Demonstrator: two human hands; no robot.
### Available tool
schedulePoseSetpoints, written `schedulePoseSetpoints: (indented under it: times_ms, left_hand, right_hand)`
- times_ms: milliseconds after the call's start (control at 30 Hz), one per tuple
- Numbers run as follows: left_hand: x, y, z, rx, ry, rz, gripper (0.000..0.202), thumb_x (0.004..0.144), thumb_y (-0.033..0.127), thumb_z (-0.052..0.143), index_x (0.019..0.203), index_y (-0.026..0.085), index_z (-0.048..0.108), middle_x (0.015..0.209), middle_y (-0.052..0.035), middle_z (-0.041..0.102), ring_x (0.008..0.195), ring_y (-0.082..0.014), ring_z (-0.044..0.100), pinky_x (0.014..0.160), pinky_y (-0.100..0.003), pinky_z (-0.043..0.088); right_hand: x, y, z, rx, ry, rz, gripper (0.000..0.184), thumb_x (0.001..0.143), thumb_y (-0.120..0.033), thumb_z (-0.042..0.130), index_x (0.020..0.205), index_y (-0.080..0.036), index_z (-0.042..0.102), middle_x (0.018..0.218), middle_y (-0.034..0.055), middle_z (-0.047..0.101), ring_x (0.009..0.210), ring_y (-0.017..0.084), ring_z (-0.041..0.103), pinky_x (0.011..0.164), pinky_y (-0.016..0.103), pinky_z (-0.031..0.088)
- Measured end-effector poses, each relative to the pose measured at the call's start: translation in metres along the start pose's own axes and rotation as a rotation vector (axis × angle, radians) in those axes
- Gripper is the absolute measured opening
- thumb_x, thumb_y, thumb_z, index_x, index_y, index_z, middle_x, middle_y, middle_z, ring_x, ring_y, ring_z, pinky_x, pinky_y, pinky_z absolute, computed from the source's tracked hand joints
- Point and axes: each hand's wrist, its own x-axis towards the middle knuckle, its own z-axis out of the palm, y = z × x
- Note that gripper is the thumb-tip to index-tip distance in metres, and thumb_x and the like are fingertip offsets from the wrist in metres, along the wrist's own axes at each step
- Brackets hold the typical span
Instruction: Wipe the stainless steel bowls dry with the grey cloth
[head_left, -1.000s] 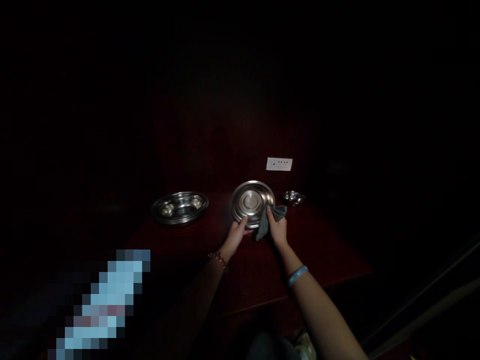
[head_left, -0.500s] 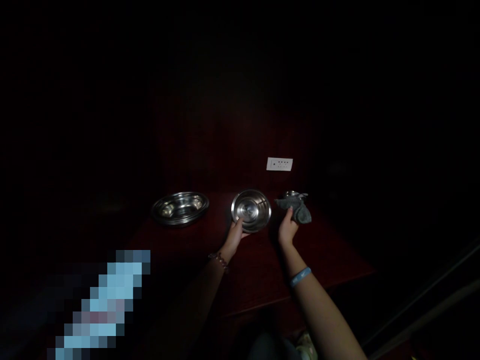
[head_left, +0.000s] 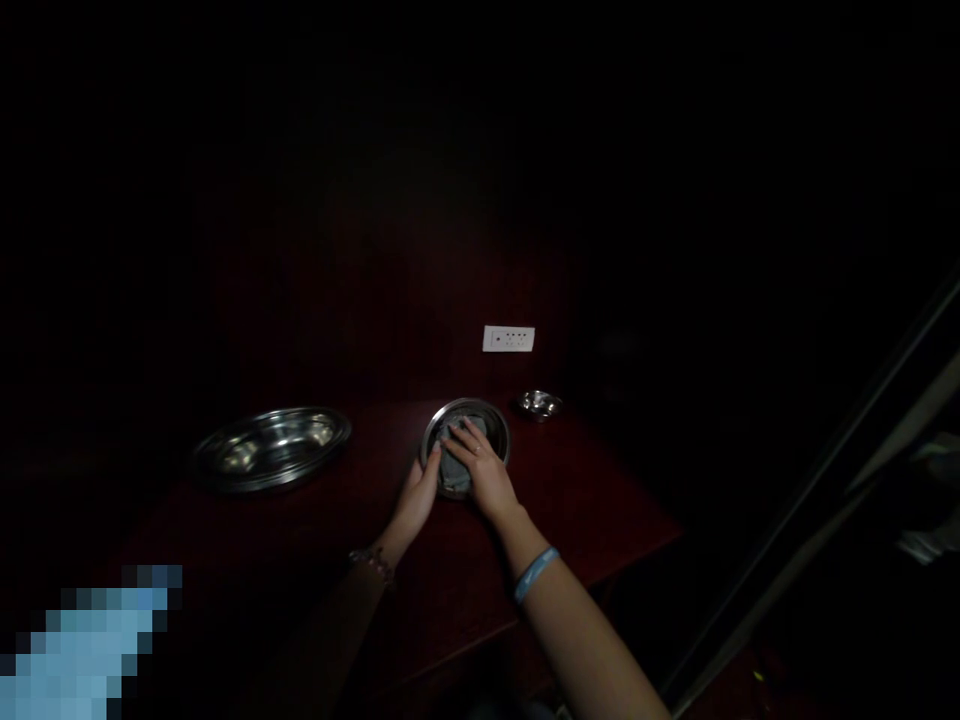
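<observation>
Dim light; detail limited. Bowl (head_left: 496, 422) sits upright on table (head_left: 592, 500), directly under both sets of fingers. Left hand (head_left: 417, 500): fingers closed on the near-left rim, thumb side up; judged to pin the bowl so it cannot slide or spin. Right hand (head_left: 484, 472): fingers (head_left: 469, 437) stretched flat, not curled, pressing cloth (head_left: 452, 472) down into the hollow; a flat palm spreads the cloth over the inner wall. Cloth bunched under and just left of the right fingertips, touching the left fingers. Dish (head_left: 270, 455) well left of the left fingers; small bowl (head_left: 538, 404) just beyond the right fingertips, apart; socket plate (head_left: 508, 339) farther beyond, on the wall.
</observation>
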Motion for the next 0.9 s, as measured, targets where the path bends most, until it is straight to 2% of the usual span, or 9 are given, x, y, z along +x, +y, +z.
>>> schedulePoseSetpoints:
  times_ms: [100,200,300,467,567,667,767,833,900]
  left_hand:
    - [-0.004,0.009,-0.002,0.11,-0.011,0.057,0.052,0.086,0.055,0.05,0.12,0.016,0.061,0.123,-0.0133,0.065,0.115,-0.0257,0.061,0.103,-0.039,0.044]
    - [-0.006,0.015,-0.004,0.196,0.05,0.085,0.054,0.088,0.058,0.046,0.117,0.016,0.062,0.119,-0.013,0.067,0.112,-0.0264,0.062,0.102,-0.041,0.044]
    - [-0.008,0.019,-0.006,0.25,0.112,0.114,0.053,0.09,0.056,0.042,0.118,0.015,0.061,0.12,-0.0135,0.066,0.111,-0.0258,0.062,0.102,-0.041,0.044]
    - [-0.01,0.024,-0.006,0.261,0.218,0.086,0.048,0.094,0.051,0.036,0.115,0.015,0.06,0.114,-0.0141,0.068,0.107,-0.0234,0.063,0.098,-0.037,0.046]
    - [-0.008,0.023,-0.007,0.237,0.237,0.1,0.049,0.094,0.052,0.036,0.117,0.014,0.058,0.114,-0.0145,0.067,0.106,-0.0232,0.064,0.097,-0.037,0.047]
    - [-0.007,0.018,-0.008,0.214,0.203,0.11,0.048,0.094,0.052,0.038,0.119,0.015,0.056,0.118,-0.0132,0.066,0.109,-0.0219,0.062,0.1,-0.036,0.045]
    - [-0.007,0.013,-0.007,0.19,0.153,0.079,0.047,0.094,0.052,0.04,0.122,0.017,0.056,0.124,-0.0114,0.064,0.116,-0.0214,0.059,0.105,-0.036,0.041]
    - [-0.007,0.012,-0.006,0.166,0.122,0.03,0.049,0.094,0.053,0.039,0.124,0.018,0.056,0.126,-0.0111,0.064,0.119,-0.0222,0.057,0.107,-0.037,0.04]
    - [-0.007,0.011,-0.003,0.134,0.108,-0.034,0.053,0.094,0.055,0.037,0.126,0.017,0.056,0.129,-0.0119,0.063,0.123,-0.0235,0.056,0.109,-0.038,0.038]
  right_hand:
    - [0.002,-0.003,-0.003,-0.132,-0.001,0.044,0.065,0.084,0.001,0.042,0.144,-0.024,0.043,0.149,0.0037,0.044,0.148,0.019,0.017,0.117,0.041,0.03]
    - [0.002,-0.006,-0.006,-0.282,0.032,0.109,0.06,0.09,-0.005,0.041,0.146,-0.026,0.04,0.149,0.0027,0.045,0.147,0.021,0.019,0.12,0.047,0.021]
    - [0.003,-0.013,-0.005,-0.383,0.019,0.147,0.054,0.094,-0.011,0.039,0.146,-0.022,0.038,0.15,0.0049,0.043,0.146,0.023,0.022,0.12,0.05,0.013]
    - [0.002,-0.023,0.005,-0.365,-0.057,0.149,0.058,0.081,-0.011,0.054,0.139,-0.013,0.049,0.143,0.0122,0.051,0.142,0.028,0.031,0.118,0.049,0.016]
    - [-0.001,-0.022,0.009,-0.236,-0.094,0.123,0.06,0.071,-0.007,0.057,0.13,-0.015,0.058,0.134,0.0114,0.06,0.136,0.026,0.041,0.114,0.045,0.026]
    - [-0.005,-0.015,0.011,-0.037,-0.073,0.157,0.049,0.071,-0.007,0.054,0.116,-0.021,0.068,0.122,0.0074,0.068,0.124,0.024,0.054,0.105,0.038,0.038]
    - [-0.008,-0.005,0.015,0.239,-0.011,0.286,0.033,0.074,-0.013,0.05,0.093,-0.023,0.074,0.101,0.0043,0.075,0.098,0.023,0.066,0.09,0.035,0.048]
    - [-0.007,0.001,0.018,0.474,0.052,0.389,0.023,0.072,-0.018,0.051,0.079,-0.021,0.073,0.084,0.0025,0.075,0.081,0.022,0.067,0.079,0.033,0.051]
    - [-0.006,0.006,0.021,0.701,0.167,0.478,0.018,0.068,-0.02,0.053,0.073,-0.019,0.07,0.075,0.0015,0.072,0.075,0.021,0.065,0.075,0.032,0.051]
